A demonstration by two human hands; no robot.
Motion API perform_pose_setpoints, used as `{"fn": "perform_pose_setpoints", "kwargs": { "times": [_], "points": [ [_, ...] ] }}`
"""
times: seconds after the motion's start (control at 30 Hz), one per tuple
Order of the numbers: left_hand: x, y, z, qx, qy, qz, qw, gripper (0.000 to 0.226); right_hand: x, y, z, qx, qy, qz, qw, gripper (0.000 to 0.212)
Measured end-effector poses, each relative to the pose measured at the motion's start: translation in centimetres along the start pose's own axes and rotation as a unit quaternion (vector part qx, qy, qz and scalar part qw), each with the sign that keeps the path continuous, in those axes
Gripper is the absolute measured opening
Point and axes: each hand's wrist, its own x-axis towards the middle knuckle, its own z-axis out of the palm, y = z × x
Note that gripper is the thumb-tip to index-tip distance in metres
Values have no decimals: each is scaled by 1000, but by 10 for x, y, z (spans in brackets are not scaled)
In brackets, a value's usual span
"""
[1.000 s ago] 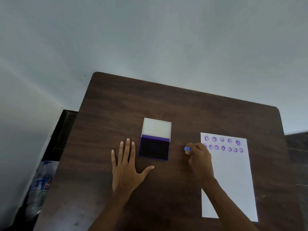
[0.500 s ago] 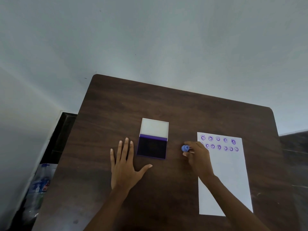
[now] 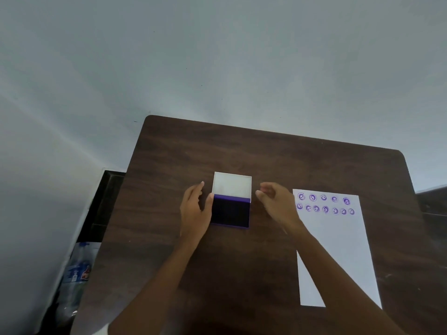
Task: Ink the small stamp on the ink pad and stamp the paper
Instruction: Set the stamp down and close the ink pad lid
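A dark wood-grain tabletop stands against a pale wall; a plastic bottle lies on the floor left of it.

A single wide-angle head camera looks forward and steeply down from above the near edge of a dark brown wooden table, close over both forearms, with a pale grey wall filling the upper half.

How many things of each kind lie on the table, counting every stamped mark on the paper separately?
Ink pad: 1
Paper: 1
Stamped marks: 12, with 5 in the upper row and 7 in the lower row
Total: 14
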Motion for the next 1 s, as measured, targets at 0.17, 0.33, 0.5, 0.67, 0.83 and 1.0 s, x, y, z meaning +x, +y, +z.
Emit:
{"fn": "perform_pose_setpoints", "kwargs": {
  "times": [0.17, 0.33, 0.5, 0.67, 0.83, 1.0],
  "points": [
    [23, 12, 2, -61, 4, -85, 995, 38, 15, -2, 21, 17, -56, 66, 996, 39],
    [32, 11, 1, -102, -39, -120, 987, 37, 19, -3, 24, 91, -62, 106, 988, 38],
    [31, 11, 4, -168, -83, -173, 967, 45, 15, -5, 24, 106, -70, 107, 986, 38],
    [26, 13, -4, -225, -100, -174, 954, 43, 3, -5, 21, 123, -59, 87, 987, 45],
    [9, 4, -17, -246, -125, -135, 952, 34, -22, -1, 18, 116, -52, 45, 991, 36],
    [-16, -13, -24, -210, -159, -75, 962, 49, -52, 13, 26, 51, -19, -5, 999, 36]
  ]
}}
